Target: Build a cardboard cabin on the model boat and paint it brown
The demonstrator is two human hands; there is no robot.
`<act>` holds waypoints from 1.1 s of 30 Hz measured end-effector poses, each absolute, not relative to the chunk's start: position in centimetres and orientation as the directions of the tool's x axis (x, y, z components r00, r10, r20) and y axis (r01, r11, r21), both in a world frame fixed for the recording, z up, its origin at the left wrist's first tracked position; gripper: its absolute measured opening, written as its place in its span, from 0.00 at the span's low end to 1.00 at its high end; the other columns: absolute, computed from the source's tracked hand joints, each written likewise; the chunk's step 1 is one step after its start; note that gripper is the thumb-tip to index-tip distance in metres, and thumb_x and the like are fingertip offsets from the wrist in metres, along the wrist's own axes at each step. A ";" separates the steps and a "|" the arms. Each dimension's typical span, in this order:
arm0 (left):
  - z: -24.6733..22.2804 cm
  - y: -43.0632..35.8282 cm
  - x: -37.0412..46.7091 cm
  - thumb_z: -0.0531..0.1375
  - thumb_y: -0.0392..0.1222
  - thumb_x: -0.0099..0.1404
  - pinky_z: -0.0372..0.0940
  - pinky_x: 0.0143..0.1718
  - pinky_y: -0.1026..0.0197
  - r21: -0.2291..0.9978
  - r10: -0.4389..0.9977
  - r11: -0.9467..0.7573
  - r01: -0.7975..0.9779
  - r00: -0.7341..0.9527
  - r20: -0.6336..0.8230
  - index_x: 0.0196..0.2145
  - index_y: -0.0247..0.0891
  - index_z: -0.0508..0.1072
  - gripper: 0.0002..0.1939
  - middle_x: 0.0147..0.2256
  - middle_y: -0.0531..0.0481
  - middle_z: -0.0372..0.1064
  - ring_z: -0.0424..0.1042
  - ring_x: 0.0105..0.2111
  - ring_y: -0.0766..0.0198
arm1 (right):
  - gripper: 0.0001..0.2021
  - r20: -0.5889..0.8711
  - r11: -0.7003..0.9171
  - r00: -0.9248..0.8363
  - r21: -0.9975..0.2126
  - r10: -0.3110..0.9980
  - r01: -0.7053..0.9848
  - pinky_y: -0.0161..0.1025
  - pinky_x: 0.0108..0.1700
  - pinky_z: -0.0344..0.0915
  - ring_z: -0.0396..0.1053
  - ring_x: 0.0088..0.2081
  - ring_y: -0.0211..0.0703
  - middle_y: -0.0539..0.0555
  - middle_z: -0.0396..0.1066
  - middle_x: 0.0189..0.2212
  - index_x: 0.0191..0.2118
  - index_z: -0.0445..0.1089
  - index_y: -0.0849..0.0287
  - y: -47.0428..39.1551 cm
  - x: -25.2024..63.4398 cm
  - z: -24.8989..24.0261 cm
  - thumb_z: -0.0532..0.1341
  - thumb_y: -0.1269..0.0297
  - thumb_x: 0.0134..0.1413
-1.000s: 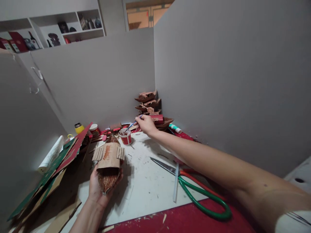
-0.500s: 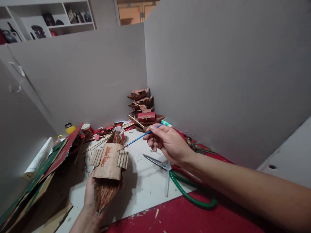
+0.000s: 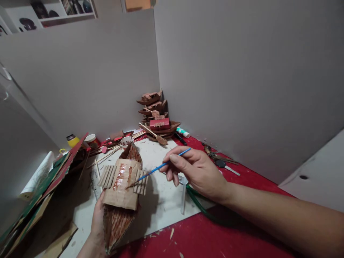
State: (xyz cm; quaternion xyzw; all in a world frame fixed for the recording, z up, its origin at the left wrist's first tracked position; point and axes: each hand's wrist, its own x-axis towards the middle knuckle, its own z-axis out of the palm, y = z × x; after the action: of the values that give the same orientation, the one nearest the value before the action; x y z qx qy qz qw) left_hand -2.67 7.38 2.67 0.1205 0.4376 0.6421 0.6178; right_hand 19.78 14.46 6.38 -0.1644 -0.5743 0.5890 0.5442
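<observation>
My left hand (image 3: 97,218) grips a cardboard model boat (image 3: 118,229) from its left side and below, tilting it toward me. The boat's hull is painted brown inside, and a curved tan cardboard canopy (image 3: 120,201) spans its middle, with corrugated flaps at both sides. Wet reddish-brown strokes mark the canopy top. Between the thumb and fingers of my right hand (image 3: 192,168) is a thin blue paintbrush (image 3: 153,170). Its tip meets the canopy beside the strokes. Fingers of my left hand beneath the hull are hidden.
Green-handled scissors (image 3: 200,206) lie under my right hand. Finished-looking model boats (image 3: 161,134) are stacked in the corner. A paint-smeared paper cup (image 3: 126,141) stands behind the held boat. Cardboard sheets (image 3: 48,190) lean at left; a glue stick (image 3: 183,132) lies near the partition.
A second reddish-brown streak now shows on the right of the canopy. The brush tip has moved down and slightly left along it. The view has tilted downward.
</observation>
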 end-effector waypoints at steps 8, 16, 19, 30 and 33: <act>2.4 7.3 -2.5 0.49 0.46 0.65 0.71 0.38 0.43 0.705 0.880 0.191 -0.683 -0.200 -0.432 0.36 0.33 0.76 0.19 0.31 0.37 0.78 0.77 0.31 0.48 | 0.11 0.446 0.316 -0.219 -0.835 0.868 -0.451 0.27 0.19 0.66 0.70 0.22 0.33 0.52 0.76 0.25 0.33 0.72 0.60 15.7 20.5 6.3 0.64 0.56 0.55; 1.6 7.2 -3.0 0.50 0.48 0.64 0.69 0.44 0.45 0.694 0.845 0.251 -0.675 -0.197 -0.497 0.42 0.31 0.76 0.21 0.30 0.38 0.78 0.77 0.38 0.46 | 0.10 0.495 0.343 -0.319 -0.836 0.808 -0.429 0.29 0.21 0.68 0.72 0.24 0.35 0.54 0.77 0.27 0.34 0.73 0.61 14.6 20.3 6.1 0.63 0.58 0.57; 1.6 7.2 -2.9 0.50 0.47 0.64 0.69 0.45 0.44 0.690 0.826 0.257 -0.676 -0.217 -0.521 0.45 0.30 0.75 0.22 0.31 0.37 0.78 0.77 0.40 0.44 | 0.09 0.506 0.384 -0.226 -0.821 0.832 -0.423 0.28 0.21 0.68 0.72 0.24 0.34 0.54 0.77 0.28 0.34 0.73 0.60 15.1 20.4 6.3 0.63 0.59 0.57; 1.6 7.0 -2.9 0.51 0.44 0.64 0.67 0.47 0.44 0.662 0.847 0.193 -0.724 -0.218 -0.485 0.51 0.33 0.74 0.22 0.33 0.40 0.79 0.76 0.42 0.46 | 0.07 0.574 0.441 -0.281 -0.795 0.770 -0.416 0.30 0.23 0.69 0.73 0.26 0.36 0.54 0.77 0.28 0.36 0.73 0.59 14.6 20.7 6.0 0.62 0.60 0.59; 1.4 6.9 -3.0 0.51 0.44 0.64 0.67 0.48 0.45 0.646 0.854 0.214 -0.733 -0.181 -0.488 0.51 0.33 0.74 0.22 0.34 0.40 0.79 0.76 0.43 0.46 | 0.07 0.588 0.474 -0.257 -0.789 0.767 -0.391 0.30 0.23 0.69 0.73 0.27 0.36 0.54 0.76 0.29 0.37 0.73 0.58 14.9 20.8 6.0 0.61 0.61 0.59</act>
State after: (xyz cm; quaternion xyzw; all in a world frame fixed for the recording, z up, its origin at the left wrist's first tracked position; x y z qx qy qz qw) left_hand -3.02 6.88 1.44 0.0675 0.4494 0.6233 0.6364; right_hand 20.79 14.94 6.02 -0.1509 -0.6233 0.4901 0.5904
